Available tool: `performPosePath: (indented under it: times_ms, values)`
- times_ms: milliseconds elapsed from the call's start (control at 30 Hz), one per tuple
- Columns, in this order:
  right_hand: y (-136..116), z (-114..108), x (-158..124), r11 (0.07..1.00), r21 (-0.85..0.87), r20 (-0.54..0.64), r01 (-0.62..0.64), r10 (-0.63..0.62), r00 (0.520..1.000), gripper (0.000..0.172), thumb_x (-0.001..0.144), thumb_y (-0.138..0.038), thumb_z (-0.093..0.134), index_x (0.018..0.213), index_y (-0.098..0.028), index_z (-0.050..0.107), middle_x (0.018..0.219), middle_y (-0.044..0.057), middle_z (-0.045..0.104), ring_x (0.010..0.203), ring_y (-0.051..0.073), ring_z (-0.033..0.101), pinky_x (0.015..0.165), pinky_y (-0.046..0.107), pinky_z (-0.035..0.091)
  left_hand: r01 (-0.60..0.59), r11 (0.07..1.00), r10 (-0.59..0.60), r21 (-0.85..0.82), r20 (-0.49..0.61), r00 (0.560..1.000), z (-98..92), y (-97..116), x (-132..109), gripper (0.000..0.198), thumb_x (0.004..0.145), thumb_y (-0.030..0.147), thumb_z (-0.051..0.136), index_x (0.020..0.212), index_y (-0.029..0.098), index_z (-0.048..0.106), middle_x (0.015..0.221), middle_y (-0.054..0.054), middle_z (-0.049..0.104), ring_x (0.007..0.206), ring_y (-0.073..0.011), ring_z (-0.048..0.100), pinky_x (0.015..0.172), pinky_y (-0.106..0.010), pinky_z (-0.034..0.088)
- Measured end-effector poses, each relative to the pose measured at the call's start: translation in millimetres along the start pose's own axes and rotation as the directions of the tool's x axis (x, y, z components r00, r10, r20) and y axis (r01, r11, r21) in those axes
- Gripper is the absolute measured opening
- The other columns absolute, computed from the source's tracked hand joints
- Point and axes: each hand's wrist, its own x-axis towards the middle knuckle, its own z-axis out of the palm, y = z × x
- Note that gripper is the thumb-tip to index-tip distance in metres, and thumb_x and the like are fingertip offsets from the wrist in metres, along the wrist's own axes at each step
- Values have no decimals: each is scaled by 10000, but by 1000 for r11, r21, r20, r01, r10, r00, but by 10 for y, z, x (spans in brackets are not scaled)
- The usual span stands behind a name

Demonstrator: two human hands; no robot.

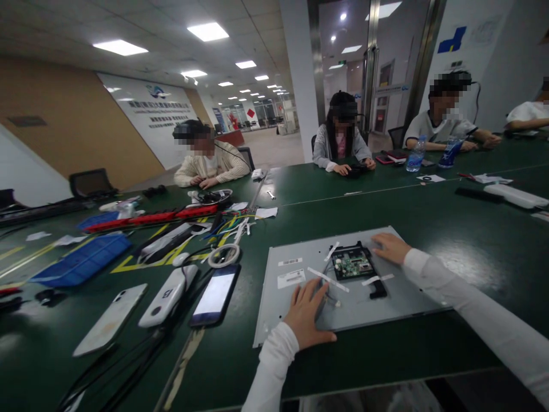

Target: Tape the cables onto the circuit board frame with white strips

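A flat grey metal panel [412, 292] lies on the green table in front of me. Near its middle sits a green circuit board [352, 264] in a black frame, with white tape strips [328, 279] and thin wires around it. Over the panel's front left part, my left hand [307, 313] rests with fingers spread and thumb out, close to the wires. My right hand [391, 248] lies at the panel's far right corner, its fingers stretched toward the board. Neither hand holds anything. White labels [291, 278] show on the panel's left side.
To the left lie a lit phone [215, 294], a white power bank [168, 296], a white phone [111, 319], a tape roll [223, 256] and a blue tray [83, 260]. Red power strips [154, 217] and cables lie beyond. Several people sit across the table; bottles [415, 155] stand far right.
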Motion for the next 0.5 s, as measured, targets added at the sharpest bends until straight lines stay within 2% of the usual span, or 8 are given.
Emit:
performPosePath:
  times_ms: [133,233,367,500]
  values:
    - [8,120,371,998,-53,-72,-23,19,997,505,741,-402,468,1181,-155,437,1178,112,470,1103,223,393,902,365,312,0,1000,0,20,-27,1000,32,10,-38,985,511,548,634,1315,260,143,1379,-86,151,1244,-294,141,997,-500,120]
    - [16,176,487,997,-82,-83,-8,1,997,480,756,-394,446,1174,-158,438,1158,112,475,1064,224,416,879,367,325,1,1000,-1,19,-39,999,34,28,-64,973,517,565,621,1313,245,163,1373,-91,171,1239,-295,155,1000,-492,127]
    - [108,189,436,989,-146,-102,-12,-3,995,469,778,-398,396,1172,-146,436,1104,131,481,1013,247,421,848,386,336,-45,999,45,3,-64,997,-39,54,-48,946,508,580,620,1297,234,229,1347,-97,232,1219,-294,205,999,-467,160]
    - [321,155,216,975,-215,-126,-55,29,992,454,798,-381,356,1180,-148,432,1055,150,486,978,259,416,832,401,333,-89,996,89,-2,-59,994,-109,32,86,921,498,533,657,1280,238,271,1300,-93,307,1184,-276,276,986,-414,222]
